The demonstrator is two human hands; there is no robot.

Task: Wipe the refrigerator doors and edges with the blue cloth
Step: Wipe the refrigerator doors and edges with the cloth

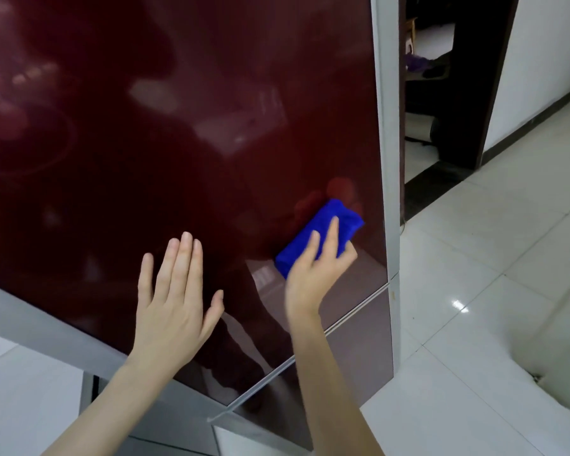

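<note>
The dark red glossy refrigerator door [178, 126] fills most of the view, with a grey edge [387, 126] along its right side. A folded blue cloth [326, 228] lies flat against the door near its lower right corner. My right hand [313, 271] presses the cloth onto the door, fingers straight over it and thumb at its right side. My left hand [175, 297] rests flat on the door to the left, fingers straight and together. A seam [343, 320] divides this door from the lower door [352, 357].
White glossy floor tiles [491, 274] spread to the right. A dark doorway [441, 110] opens behind the refrigerator's right edge, with a white wall [547, 60] beside it. A grey side panel [30, 320] runs along the lower left.
</note>
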